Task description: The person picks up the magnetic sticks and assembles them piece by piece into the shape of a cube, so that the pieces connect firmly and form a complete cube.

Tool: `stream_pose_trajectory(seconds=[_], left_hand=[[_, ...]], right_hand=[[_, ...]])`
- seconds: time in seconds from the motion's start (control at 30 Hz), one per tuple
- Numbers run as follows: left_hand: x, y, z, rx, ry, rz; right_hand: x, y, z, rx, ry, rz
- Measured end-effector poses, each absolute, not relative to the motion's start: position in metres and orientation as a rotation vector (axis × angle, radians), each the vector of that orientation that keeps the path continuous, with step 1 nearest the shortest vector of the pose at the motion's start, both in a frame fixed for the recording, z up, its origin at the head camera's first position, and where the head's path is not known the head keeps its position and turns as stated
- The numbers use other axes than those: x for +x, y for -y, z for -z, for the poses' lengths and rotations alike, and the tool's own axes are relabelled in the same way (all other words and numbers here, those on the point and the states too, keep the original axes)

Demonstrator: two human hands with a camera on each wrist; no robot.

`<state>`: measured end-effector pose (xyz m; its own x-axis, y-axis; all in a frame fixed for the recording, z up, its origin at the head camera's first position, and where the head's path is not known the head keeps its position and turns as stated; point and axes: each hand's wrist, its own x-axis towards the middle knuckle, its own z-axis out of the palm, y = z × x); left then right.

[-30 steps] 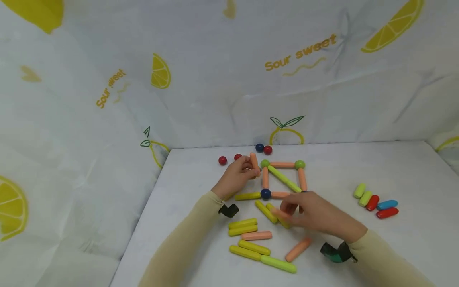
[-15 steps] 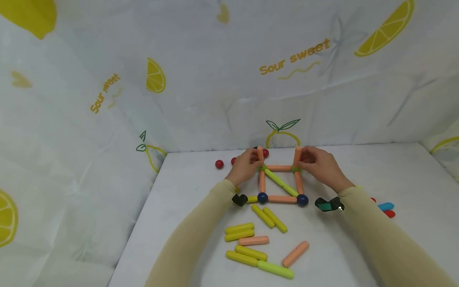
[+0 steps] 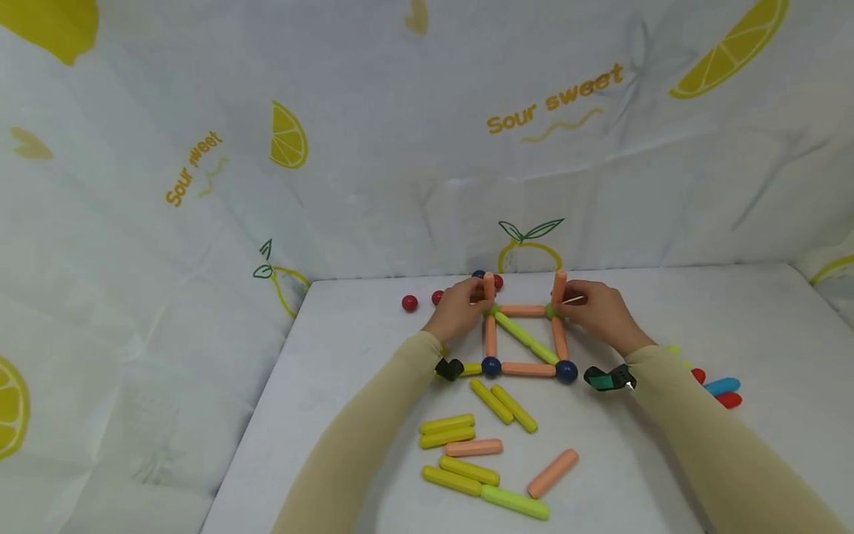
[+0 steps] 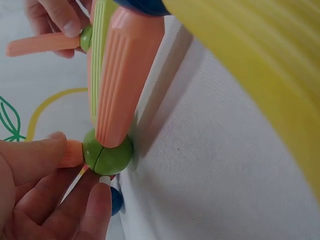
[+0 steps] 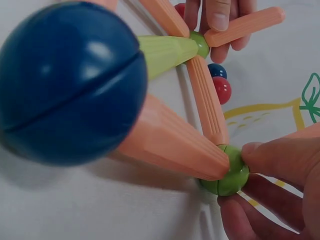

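My left hand (image 3: 457,308) pinches a peach magnetic rod (image 3: 489,284) that stands upright at the back left green ball (image 4: 107,159) of a square frame. At the back right corner, my right hand (image 3: 600,310) grips a second upright peach rod (image 3: 559,286), its fingers also touching the green ball (image 5: 235,175) there. Peach rods (image 3: 528,369) form the frame's sides, and two dark blue balls (image 3: 566,371) mark its front corners. A diagonal of light green rods (image 3: 525,337) crosses the inside. One yellow rod (image 3: 471,369) extends left from the front left blue ball.
Several yellow rods (image 3: 492,401), loose peach rods (image 3: 553,473) and a light green rod (image 3: 515,502) lie in front of the frame. Red balls (image 3: 410,302) sit behind it to the left. Blue (image 3: 723,386), red and light green pieces lie right, partly behind the right sleeve.
The right hand has carried its peach rod from in front of the frame to the back right ball. The left hand has brought its rod upright onto the back left ball.
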<state>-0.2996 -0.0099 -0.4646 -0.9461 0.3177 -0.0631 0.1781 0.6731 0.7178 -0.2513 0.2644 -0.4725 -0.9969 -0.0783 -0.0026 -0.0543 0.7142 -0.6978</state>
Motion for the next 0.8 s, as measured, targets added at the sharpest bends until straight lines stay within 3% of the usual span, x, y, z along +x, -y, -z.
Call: stream_pose_trajectory(seconds=[0.63, 0.8], left_hand=[[-0.301, 0.015, 0.471, 0.416, -2.671, -1.119], [-0.276, 0.031, 0.461, 0.406, -2.689, -1.110]], right_hand=[[-0.255, -0.262, 0.473, -0.100, -2.854, 1.108], [-0.253, -0.261, 0.469, -0.072, -2.838, 1.099]])
